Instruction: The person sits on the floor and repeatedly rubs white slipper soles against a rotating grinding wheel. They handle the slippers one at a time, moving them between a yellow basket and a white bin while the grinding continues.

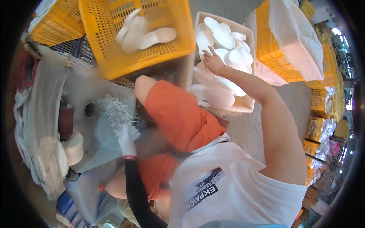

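Note:
My right hand [213,62], bare, reaches out to a pale box [251,105] full of white shoe soles [219,33]. Its fingers are spread over the soles near the box's left side, and none is lifted in them. My left hand [128,140], in a white glove below a black sleeve, is beside a heap of thin white trimmings [117,112] on a grey work surface [100,146]. The gloved fingers look loosely apart, with nothing visible in them. Several more soles [157,38] lie in a yellow crate [152,62] ahead of me.
Left of the work surface are a dark red cylinder [65,121] and a pale rounded block [73,148]. A hole [90,110] opens in the surface. Cloth-covered yellow crates [266,41] stand at the right. A fan [330,171] and more stacked crates [315,129] are farther right.

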The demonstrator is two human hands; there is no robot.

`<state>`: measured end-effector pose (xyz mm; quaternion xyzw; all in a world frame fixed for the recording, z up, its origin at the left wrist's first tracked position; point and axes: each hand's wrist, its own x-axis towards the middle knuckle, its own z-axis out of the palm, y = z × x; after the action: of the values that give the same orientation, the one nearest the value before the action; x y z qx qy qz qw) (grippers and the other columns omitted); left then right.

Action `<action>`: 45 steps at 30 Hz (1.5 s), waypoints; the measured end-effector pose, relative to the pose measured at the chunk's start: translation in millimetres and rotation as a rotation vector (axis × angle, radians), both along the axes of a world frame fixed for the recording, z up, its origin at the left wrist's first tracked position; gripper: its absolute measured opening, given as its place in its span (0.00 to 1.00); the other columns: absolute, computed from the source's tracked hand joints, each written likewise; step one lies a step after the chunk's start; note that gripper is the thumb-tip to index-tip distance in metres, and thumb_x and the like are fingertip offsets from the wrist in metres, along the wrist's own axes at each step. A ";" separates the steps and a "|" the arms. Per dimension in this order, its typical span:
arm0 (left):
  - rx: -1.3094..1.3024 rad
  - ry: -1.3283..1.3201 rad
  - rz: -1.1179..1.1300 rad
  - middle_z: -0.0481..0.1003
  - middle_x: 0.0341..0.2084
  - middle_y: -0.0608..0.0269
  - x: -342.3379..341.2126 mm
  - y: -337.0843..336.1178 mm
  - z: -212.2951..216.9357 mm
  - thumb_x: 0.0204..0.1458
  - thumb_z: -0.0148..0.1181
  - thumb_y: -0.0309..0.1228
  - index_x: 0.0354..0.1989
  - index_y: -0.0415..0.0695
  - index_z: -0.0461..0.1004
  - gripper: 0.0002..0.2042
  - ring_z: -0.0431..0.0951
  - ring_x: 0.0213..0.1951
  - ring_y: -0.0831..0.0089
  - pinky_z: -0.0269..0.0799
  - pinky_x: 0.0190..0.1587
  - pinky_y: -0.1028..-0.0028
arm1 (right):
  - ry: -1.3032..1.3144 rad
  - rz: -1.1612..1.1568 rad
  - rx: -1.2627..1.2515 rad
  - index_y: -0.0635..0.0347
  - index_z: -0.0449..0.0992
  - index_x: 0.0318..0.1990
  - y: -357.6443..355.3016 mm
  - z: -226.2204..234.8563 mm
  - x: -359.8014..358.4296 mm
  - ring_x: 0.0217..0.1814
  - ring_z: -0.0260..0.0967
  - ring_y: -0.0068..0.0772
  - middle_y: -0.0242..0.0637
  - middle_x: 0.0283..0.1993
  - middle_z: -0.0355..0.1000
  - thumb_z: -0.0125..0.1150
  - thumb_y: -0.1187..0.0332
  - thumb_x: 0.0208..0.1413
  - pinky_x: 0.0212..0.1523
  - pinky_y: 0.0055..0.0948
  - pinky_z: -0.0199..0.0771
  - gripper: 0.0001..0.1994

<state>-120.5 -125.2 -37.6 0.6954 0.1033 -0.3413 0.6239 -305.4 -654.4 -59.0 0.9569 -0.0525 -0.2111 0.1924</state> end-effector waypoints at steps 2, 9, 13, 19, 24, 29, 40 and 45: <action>0.105 -0.034 0.038 0.79 0.51 0.50 -4.7 -13.9 19.0 0.69 0.55 0.43 0.58 0.36 0.76 0.22 0.82 0.46 0.64 0.80 0.48 0.68 | -0.262 -0.061 0.144 0.64 0.82 0.41 -7.7 32.0 2.2 0.76 0.58 0.43 0.46 0.60 0.75 0.68 0.64 0.50 0.78 0.58 0.48 0.14; -0.011 -0.997 -0.375 0.67 0.67 0.50 -102.1 -157.3 168.8 0.53 0.72 0.28 0.77 0.35 0.51 0.45 0.74 0.61 0.62 0.70 0.65 0.65 | -0.895 -0.469 0.814 0.68 0.78 0.40 101.1 249.1 -22.2 0.31 0.75 0.27 0.37 0.30 0.78 0.75 0.63 0.49 0.34 0.29 0.75 0.18; -0.253 -1.213 -0.068 0.71 0.62 0.47 -108.5 -201.7 214.6 0.52 0.75 0.31 0.74 0.35 0.53 0.45 0.76 0.60 0.57 0.74 0.61 0.64 | -0.880 -0.291 1.252 0.68 0.79 0.44 177.4 297.1 16.4 0.44 0.77 0.36 0.45 0.39 0.79 0.75 0.61 0.52 0.47 0.33 0.76 0.19; -0.912 -0.184 0.588 0.80 0.42 0.59 -44.9 -51.2 105.4 0.62 0.55 0.29 0.52 0.36 0.77 0.14 0.80 0.44 0.73 0.79 0.45 0.67 | -0.235 -0.066 1.541 0.67 0.75 0.61 290.1 191.1 97.5 0.63 0.74 0.49 0.53 0.54 0.78 0.66 0.67 0.55 0.64 0.40 0.70 0.26; -1.105 -0.327 0.686 0.77 0.52 0.55 11.5 71.3 3.2 0.65 0.57 0.37 0.62 0.36 0.70 0.22 0.79 0.52 0.67 0.76 0.56 0.65 | 0.071 -0.089 1.607 0.71 0.76 0.57 420.3 198.1 163.9 0.45 0.80 0.48 0.50 0.43 0.81 0.63 0.73 0.54 0.49 0.40 0.79 0.22; -1.041 -0.136 0.384 0.75 0.58 0.53 35.4 96.6 13.2 0.71 0.53 0.44 0.68 0.39 0.65 0.25 0.77 0.57 0.63 0.75 0.60 0.66 | -0.256 0.230 1.131 0.74 0.65 0.54 455.2 206.7 124.7 0.40 0.75 0.72 0.66 0.35 0.75 0.61 0.73 0.56 0.42 0.58 0.76 0.21; -0.655 -0.096 -0.069 0.71 0.57 0.46 -39.7 -5.6 110.6 0.70 0.54 0.40 0.74 0.37 0.58 0.29 0.76 0.53 0.57 0.79 0.55 0.57 | -0.497 -0.554 0.932 0.61 0.76 0.65 84.1 204.2 -29.3 0.52 0.81 0.34 0.44 0.51 0.83 0.64 0.70 0.61 0.56 0.39 0.79 0.24; -0.511 0.019 0.002 0.72 0.57 0.50 -40.3 -0.5 76.4 0.71 0.51 0.42 0.71 0.40 0.63 0.26 0.77 0.50 0.62 0.78 0.53 0.61 | -0.483 -0.494 0.443 0.62 0.78 0.60 -27.9 122.0 -65.0 0.52 0.81 0.40 0.50 0.51 0.82 0.67 0.65 0.64 0.56 0.34 0.78 0.20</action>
<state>-160.7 -125.7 38.8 0.5118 0.0205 -0.3621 0.7788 -370.4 -682.3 63.0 0.9558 -0.2778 -0.0267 -0.0928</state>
